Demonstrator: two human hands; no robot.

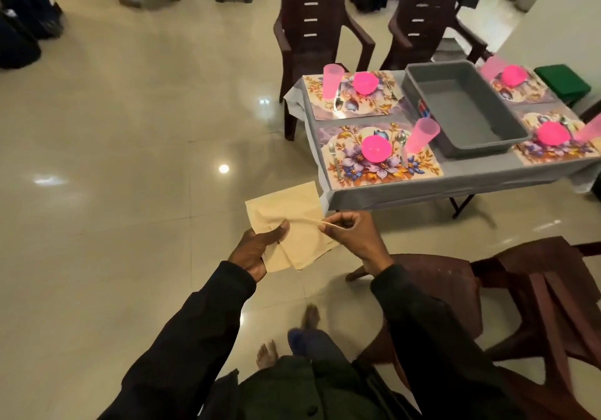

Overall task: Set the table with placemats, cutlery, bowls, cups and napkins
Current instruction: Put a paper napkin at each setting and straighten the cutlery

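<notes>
Holding napkins (294, 224) | left hand (258, 250) grip clamped on stack | right hand (353, 234) pinching 1 edge

One head-worn wide-angle camera looks forward and down from standing height, hands (302, 240) close below, the surface (481, 175) farther off at upper right.

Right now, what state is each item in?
Napkins: held in both hands, off the table.
Left hand: gripping the stack.
Right hand: pinching one napkin's edge.
Grey tub: on the table, looks empty.
Nearest bowl: on its placemat.
Nearest cup: standing beside that bowl.
</notes>
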